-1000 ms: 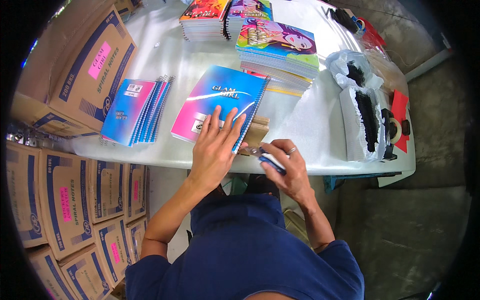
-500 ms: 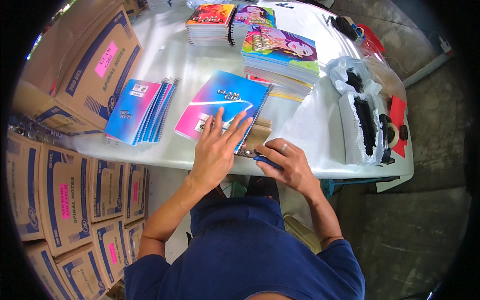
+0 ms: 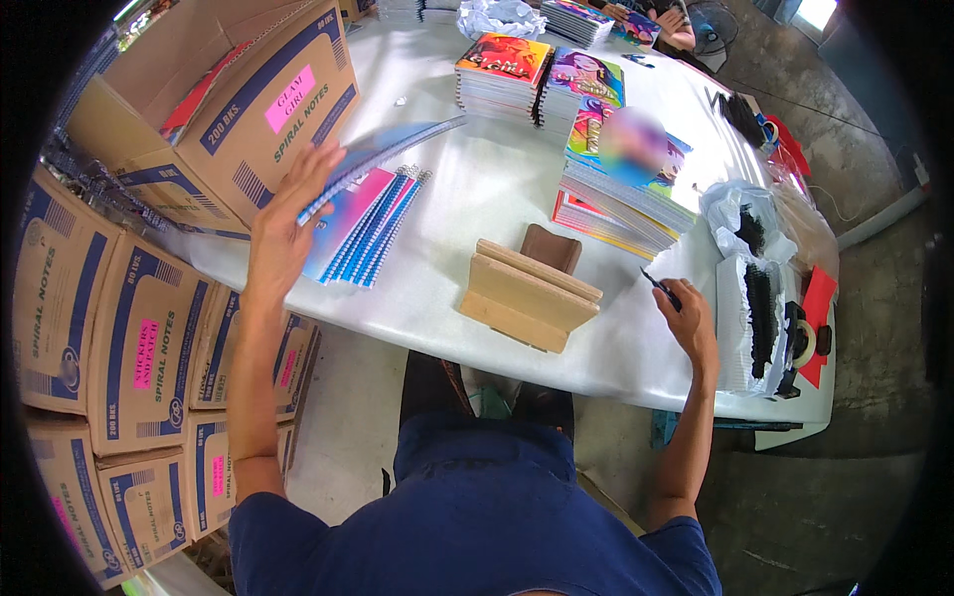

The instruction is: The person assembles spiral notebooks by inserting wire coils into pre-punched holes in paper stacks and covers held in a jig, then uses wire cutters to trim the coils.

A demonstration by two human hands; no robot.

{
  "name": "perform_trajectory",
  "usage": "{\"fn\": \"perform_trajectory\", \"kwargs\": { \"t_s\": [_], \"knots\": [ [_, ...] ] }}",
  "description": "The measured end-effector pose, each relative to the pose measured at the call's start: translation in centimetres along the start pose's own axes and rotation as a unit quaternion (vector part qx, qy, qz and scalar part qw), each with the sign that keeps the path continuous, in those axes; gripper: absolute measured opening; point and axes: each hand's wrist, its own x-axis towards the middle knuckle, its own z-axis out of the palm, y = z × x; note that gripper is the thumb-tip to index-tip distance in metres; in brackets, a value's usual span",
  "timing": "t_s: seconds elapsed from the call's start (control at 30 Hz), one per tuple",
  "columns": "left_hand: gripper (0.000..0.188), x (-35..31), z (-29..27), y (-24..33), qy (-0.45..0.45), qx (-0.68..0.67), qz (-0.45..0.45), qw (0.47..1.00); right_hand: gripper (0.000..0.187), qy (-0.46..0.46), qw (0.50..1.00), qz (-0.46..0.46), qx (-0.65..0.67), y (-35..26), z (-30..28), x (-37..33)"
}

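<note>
My left hand (image 3: 288,204) grips a blue spiral notebook (image 3: 393,149), tilted and seen nearly edge-on. It hangs over a small pile of blue-and-pink spiral notebooks (image 3: 376,233) at the table's left. My right hand (image 3: 688,316) is closed around a small pair of pliers (image 3: 660,285), their dark jaws pointing up and left above the table. Between my hands stands a cardboard-coloured, L-shaped rest (image 3: 532,298) with a brown block (image 3: 552,246) behind it. The fingertips of my left hand are partly hidden by the notebook.
Stacks of colourful notebooks (image 3: 631,219) stand at the back right. A white tray (image 3: 730,323) of black coils, a tape roll (image 3: 803,343) and a red sheet (image 3: 823,298) lie far right. An open carton (image 3: 234,149) and stacked cartons (image 3: 149,348) line the left. Another person's hand (image 3: 676,25) shows at the far end.
My left hand has lifted the notebook off the rest and carried it left over the pile. My right hand has moved right with the pliers, uncovering the rest. The view has shifted.
</note>
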Motion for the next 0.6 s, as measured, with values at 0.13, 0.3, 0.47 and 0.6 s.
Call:
{"fn": "perform_trajectory", "kwargs": {
  "t_s": [0.13, 0.3, 0.47, 0.6],
  "knots": [
    [0.077, -3.3, 0.0, -7.6, -0.279, 0.058, -0.066, 0.956, 0.033, 0.05, 0.997, -0.055, -0.019, 8.5, 1.9, 0.4],
    [0.086, -4.2, -0.4, -9.6, -0.303, 0.049, -0.105, 0.946, 0.041, 0.157, 0.917, 0.133, 0.341, 4.2, -2.3, 9.4],
    [0.067, -0.5, 5.3, -3.8, -0.114, 0.037, -0.012, 0.993, 0.045, 0.067, 0.936, 0.193, 0.286, 4.1, -5.4, 14.6],
    [0.064, 2.4, 11.0, 0.4, -0.077, -0.099, 0.005, 0.992, 0.036, 0.042, 0.956, 0.202, 0.21, 6.6, -7.3, 15.4]
  ]
}}
